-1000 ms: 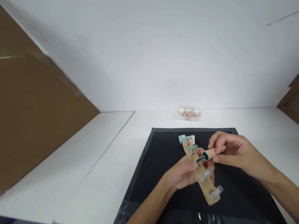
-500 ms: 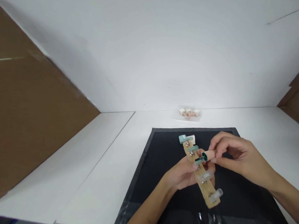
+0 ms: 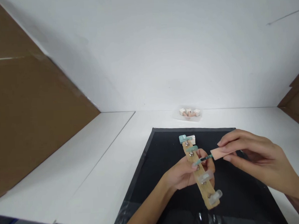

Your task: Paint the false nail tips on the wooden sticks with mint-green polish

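Observation:
My left hand (image 3: pixel 180 174) is closed around a wooden strip (image 3: pixel 207 192) that carries several false nail tips on metal pegs. Toward its far end one nail tip (image 3: pixel 192 149) is teal; nearer me, two clear nail tips (image 3: pixel 205 177) look unpainted. Between finger and thumb my right hand (image 3: pixel 257 153) pinches a nail polish brush (image 3: pixel 219 153) by its pink cap. The brush's dark stem and teal bristles point left, touching or very close to the middle nail tip beside my left thumb. A teal polish bottle (image 3: pixel 182 139) lies beyond the strip's far end.
Both hands work above a black mat (image 3: pixel 163 148) taped onto the white table (image 3: pixel 93 181). Behind it, a clear plastic tray (image 3: pixel 187 118) holds several white and pink pieces. A white wall stands at the back, with a brown panel (image 3: pixel 34 108) on the left.
My right hand has moved right and drawn the pink cap back, so more of the brush's stem shows. My left hand and the wooden strip have hardly moved.

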A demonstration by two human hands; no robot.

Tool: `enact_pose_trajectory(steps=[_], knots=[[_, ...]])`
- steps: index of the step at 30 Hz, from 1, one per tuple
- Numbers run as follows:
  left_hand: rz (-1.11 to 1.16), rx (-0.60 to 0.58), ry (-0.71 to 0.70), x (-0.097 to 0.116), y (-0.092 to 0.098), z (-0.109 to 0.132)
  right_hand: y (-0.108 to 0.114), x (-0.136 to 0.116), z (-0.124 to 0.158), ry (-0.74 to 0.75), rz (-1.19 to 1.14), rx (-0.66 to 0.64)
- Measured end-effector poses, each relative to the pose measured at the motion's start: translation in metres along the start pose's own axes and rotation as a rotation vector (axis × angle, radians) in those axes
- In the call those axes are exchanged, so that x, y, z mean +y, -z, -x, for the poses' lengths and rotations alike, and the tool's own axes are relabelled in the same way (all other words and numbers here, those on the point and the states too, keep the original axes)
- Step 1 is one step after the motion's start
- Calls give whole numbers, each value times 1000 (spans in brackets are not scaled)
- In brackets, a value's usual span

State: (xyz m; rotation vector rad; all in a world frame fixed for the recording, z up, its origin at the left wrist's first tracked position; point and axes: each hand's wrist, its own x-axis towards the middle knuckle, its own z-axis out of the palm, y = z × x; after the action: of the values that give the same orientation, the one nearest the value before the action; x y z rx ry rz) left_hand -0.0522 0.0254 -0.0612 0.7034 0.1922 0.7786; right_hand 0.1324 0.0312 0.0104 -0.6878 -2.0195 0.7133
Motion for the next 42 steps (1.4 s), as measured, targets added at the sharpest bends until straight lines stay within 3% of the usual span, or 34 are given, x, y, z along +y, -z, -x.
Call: enact_pose_trajectory(steps=[8, 14, 18, 25, 30, 36, 42], knots=[[29, -96, -50, 1, 4, 1, 1, -4, 2, 38, 99, 10], [20, -68, -25, 1, 4, -2, 0, -5, 0, 84, 149, -41], [9, -60, -23, 1, 5, -2, 1, -7, -1, 109, 164, 4], [7, -21, -13, 1, 5, -4, -1, -8, -4, 236, 248, -37], [21, -55, -15, 2, 7, -4, 1, -9, -2, 240, 278, 25], [17, -14, -3, -1, 6, -4, -2, -13, -7, 237, 233, -25], [-66, -47, 32, -2, 11, 0, 5, -5, -1, 97, 203, -23]])
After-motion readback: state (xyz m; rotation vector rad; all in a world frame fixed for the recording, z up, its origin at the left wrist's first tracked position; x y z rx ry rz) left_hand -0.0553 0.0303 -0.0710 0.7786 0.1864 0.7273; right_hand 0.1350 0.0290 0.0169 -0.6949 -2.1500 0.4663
